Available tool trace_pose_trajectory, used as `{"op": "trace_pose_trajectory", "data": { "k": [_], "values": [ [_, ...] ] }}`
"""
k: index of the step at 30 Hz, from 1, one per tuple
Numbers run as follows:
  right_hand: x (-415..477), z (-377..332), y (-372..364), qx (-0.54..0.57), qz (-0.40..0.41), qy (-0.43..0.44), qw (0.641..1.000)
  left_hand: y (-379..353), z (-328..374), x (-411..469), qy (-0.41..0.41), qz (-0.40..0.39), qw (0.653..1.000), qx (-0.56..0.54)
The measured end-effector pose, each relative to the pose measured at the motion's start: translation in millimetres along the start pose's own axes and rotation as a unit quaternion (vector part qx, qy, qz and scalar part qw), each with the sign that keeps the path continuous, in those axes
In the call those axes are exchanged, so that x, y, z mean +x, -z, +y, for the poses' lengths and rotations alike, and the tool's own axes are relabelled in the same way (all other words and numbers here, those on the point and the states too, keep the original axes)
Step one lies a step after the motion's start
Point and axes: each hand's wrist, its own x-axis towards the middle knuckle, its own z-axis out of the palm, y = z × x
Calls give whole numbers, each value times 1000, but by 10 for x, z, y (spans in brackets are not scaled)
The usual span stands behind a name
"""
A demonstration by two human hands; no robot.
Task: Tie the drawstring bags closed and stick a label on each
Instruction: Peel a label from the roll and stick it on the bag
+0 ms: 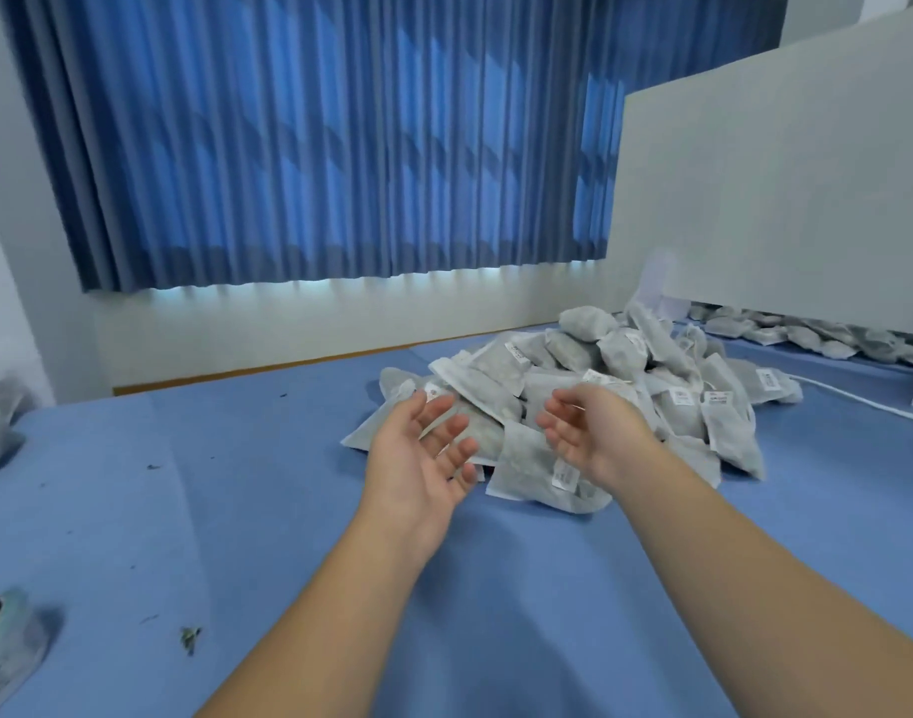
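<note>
Blue cloth covers the table (185,484), which fills the lower half of the view. Behind it, pleated blue curtains (314,147) hang over a pale wall. A white board (780,199) stands at the right.

A heap of drawstring bags (599,386) lies on the cloth right of centre, reaching back toward the board. The bags are flat or plump pouches of thin grey-white fabric, with dark, speckled contents showing through. Many carry a small white label; the print is too small to read. They lie at all angles, overlapping, and the highest ones sit at the back. More bags (806,336) lie in a row beneath the board's lower edge.

Both bare forearms reach forward from the bottom edge. The left hand (418,458) and the right hand (589,427) are held over the near edge of the heap with palms turned toward each other. The fingers are loosely spread and hold nothing. Between the hands lies the nearest bag (537,469), with its label (566,476) at the lower right.

A roll of labels (4,645) sits at the bottom left corner. Near it, dark crumbs (190,638) are scattered on the cloth.
</note>
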Motion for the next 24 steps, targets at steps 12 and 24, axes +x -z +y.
{"op": "trace_pose_trajectory", "data": {
  "k": [12,24],
  "values": [
    [-883,1186,-1693,-57,-278,-88,955,1188,885,-671,-104,156,971,146],
    [-1538,2196,-2582,-468,-459,296,695,2974,1157,-1813,-190,288,513,786]
  ]
}}
